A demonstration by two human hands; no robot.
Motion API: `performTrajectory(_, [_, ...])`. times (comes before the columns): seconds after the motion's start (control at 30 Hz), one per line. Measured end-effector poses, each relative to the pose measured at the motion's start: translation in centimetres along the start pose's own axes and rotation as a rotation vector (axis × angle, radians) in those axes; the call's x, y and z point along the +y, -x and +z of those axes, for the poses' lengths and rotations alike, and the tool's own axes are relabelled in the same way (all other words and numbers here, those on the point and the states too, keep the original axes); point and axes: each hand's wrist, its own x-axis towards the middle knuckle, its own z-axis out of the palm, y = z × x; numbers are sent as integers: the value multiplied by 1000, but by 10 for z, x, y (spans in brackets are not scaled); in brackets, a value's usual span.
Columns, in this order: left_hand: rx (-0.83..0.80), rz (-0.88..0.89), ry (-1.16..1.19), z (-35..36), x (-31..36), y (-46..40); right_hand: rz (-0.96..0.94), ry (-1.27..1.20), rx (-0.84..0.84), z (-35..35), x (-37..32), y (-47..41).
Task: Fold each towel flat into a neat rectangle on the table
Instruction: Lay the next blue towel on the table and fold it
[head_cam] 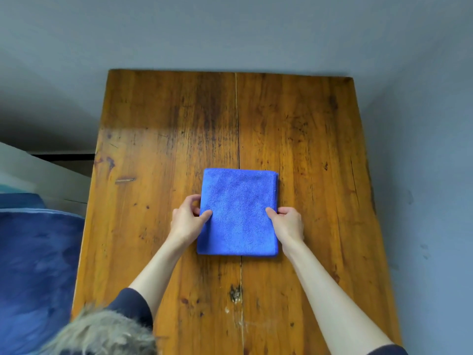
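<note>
One fuzzy blue towel point(238, 212), folded rectangular, lies on the scarred wooden table point(320, 155), its side edges pinched by left hand point(186, 220) and right hand point(288, 222).

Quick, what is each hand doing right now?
Left hand: pinches the left edge of the blue towel.
Right hand: pinches the towel's right edge.

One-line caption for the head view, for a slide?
Both hands, left hand and right hand, pinch the folded blue towel on the wooden table.
</note>
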Motion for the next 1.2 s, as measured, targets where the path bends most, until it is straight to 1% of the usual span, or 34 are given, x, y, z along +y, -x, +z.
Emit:
performTrajectory(0.2, [-14, -20, -44, 3, -9, 17, 4, -99, -173, -4, 6, 5])
performTrajectory(0.4, [-17, -15, 142, 6, -30, 57, -84, -86, -228, -10, 27, 19])
performTrajectory(0.63, [-51, -120, 376, 10, -52, 105, -101, -172, -487, -26, 50, 36])
performTrajectory(0.9, [71, -183, 570, -4, -67, 154, -152, -168, -615, -33, 47, 72])
performTrajectory(1.03, [146, -194, 663, -28, -79, 182, -210, -141, -671, -24, 35, 104])
performTrajectory(1.2, [256, -179, 775, -70, -109, 223, -279, -75, -748, 6, 17, 163])
